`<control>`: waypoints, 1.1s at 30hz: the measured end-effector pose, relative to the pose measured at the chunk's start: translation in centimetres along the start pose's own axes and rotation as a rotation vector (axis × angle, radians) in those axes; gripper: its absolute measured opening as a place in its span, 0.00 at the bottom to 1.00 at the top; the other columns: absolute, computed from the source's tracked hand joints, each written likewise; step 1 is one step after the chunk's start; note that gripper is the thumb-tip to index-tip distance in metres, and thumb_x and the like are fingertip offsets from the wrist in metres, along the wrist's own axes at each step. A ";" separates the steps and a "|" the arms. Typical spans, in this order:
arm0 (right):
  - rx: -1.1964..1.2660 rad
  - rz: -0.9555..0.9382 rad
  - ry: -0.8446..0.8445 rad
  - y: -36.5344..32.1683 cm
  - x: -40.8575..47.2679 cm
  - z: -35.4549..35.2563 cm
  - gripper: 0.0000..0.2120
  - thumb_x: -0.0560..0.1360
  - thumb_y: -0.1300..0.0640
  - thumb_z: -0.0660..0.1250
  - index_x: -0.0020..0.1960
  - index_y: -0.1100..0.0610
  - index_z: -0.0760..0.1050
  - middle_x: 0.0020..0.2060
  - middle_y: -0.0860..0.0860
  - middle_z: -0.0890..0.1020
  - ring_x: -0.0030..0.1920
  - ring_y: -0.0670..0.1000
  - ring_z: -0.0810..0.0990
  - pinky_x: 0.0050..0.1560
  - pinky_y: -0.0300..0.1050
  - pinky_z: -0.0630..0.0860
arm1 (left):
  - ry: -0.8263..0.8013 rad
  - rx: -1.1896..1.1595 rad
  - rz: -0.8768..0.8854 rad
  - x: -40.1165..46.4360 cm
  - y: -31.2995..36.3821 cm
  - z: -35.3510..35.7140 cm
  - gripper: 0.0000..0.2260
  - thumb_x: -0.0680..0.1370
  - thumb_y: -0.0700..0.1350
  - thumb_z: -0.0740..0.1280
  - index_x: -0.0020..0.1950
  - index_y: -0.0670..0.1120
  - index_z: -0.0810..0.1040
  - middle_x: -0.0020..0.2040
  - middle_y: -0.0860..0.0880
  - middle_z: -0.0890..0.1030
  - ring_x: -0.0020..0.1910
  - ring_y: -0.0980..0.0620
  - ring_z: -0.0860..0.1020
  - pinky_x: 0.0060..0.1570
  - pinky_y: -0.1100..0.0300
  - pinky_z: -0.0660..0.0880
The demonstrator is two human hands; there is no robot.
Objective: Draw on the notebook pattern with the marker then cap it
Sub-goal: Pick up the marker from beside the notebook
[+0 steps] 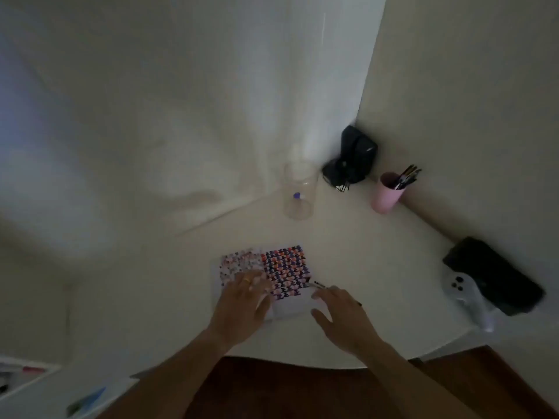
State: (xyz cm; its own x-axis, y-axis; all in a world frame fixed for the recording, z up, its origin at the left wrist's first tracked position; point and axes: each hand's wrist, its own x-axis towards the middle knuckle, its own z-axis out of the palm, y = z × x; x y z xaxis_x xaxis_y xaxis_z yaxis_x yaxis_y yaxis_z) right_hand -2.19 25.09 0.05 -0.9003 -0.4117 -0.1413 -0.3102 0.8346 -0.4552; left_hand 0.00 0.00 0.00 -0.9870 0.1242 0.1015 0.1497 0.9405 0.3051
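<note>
The notebook (263,276) lies flat on the pale desk (348,243), its patterned page facing up, denser colour on the half away from the left hand (242,300); that hand rests palm-down on the notebook's near left part, fingers spread and released, pinning the page rather than gripping anything; the right hand (341,313) hovers just beside the notebook's right edge, fingers loosely splayed; the marker (319,285) lies at that same edge, its far end showing past the fingertips, and whether the hand actually holds it or only covers it I cannot tell; the picture is dim and blurred there, and no cap can be made out; beyond the notebook stand a clear jar (299,192) and a pink cup (387,192) of pens; the risk, as I judge it, is a fumbled pickup; a nudge could roll the marker off the desk or smear ink across the page
</note>
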 end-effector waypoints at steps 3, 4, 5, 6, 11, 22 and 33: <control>0.004 -0.017 0.090 1.7 1.1 3.6 0.17 0.79 0.47 0.62 0.65 0.51 0.76 0.63 0.51 0.79 0.65 0.53 0.76 0.64 0.47 0.72 | 0.043 0.009 0.035 0.5 -0.4 3.4 0.14 0.81 0.53 0.59 0.63 0.50 0.77 0.66 0.45 0.77 0.66 0.44 0.74 0.63 0.45 0.72; -0.036 -0.041 0.116 2.2 1.3 4.9 0.17 0.78 0.47 0.62 0.63 0.52 0.78 0.62 0.52 0.80 0.63 0.55 0.77 0.65 0.50 0.74 | 0.056 0.035 0.030 0.4 -0.7 4.8 0.14 0.81 0.53 0.59 0.63 0.50 0.77 0.66 0.44 0.77 0.66 0.44 0.74 0.63 0.45 0.71; -0.073 -0.072 0.152 2.8 1.5 6.4 0.16 0.78 0.48 0.63 0.61 0.54 0.79 0.59 0.54 0.81 0.61 0.57 0.78 0.64 0.53 0.76 | 0.068 0.049 0.029 0.4 -0.8 6.0 0.14 0.81 0.53 0.59 0.63 0.50 0.77 0.67 0.44 0.77 0.66 0.43 0.73 0.63 0.45 0.71; -0.112 -0.111 0.196 3.3 1.5 7.7 0.16 0.77 0.49 0.63 0.60 0.55 0.79 0.58 0.55 0.82 0.60 0.58 0.79 0.62 0.55 0.76 | 0.075 0.064 0.028 0.3 -1.0 7.1 0.15 0.81 0.54 0.59 0.63 0.50 0.76 0.67 0.45 0.76 0.67 0.44 0.73 0.64 0.45 0.69; -0.183 -0.152 0.350 4.6 1.5 10.5 0.17 0.78 0.49 0.63 0.62 0.56 0.79 0.60 0.57 0.81 0.61 0.60 0.77 0.65 0.56 0.72 | 0.163 0.071 0.008 -0.3 -1.6 9.7 0.20 0.79 0.60 0.62 0.65 0.51 0.76 0.69 0.46 0.75 0.70 0.46 0.69 0.69 0.46 0.65; -0.240 -0.222 0.537 3.9 1.2 10.9 0.15 0.76 0.47 0.60 0.55 0.54 0.79 0.53 0.53 0.81 0.55 0.55 0.76 0.55 0.51 0.77 | 0.312 0.154 0.087 -0.3 -2.2 11.0 0.21 0.76 0.65 0.58 0.61 0.55 0.75 0.64 0.52 0.77 0.67 0.47 0.69 0.64 0.47 0.68; -0.340 -0.198 0.513 3.9 0.2 11.9 0.22 0.78 0.45 0.51 0.55 0.54 0.80 0.54 0.53 0.84 0.58 0.57 0.79 0.64 0.52 0.72 | 0.043 0.131 -0.137 -2.1 -0.5 10.1 0.33 0.72 0.75 0.45 0.74 0.67 0.59 0.82 0.53 0.52 0.80 0.41 0.47 0.74 0.34 0.43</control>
State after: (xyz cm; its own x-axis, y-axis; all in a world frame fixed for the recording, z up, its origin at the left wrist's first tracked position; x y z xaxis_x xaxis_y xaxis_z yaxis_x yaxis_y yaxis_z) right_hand 0.03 23.87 -12.20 -0.8215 -0.4128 0.3933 -0.4890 0.8648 -0.1137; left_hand 1.37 2.49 -9.97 -0.9939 -0.0185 0.1084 0.0028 0.9812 0.1928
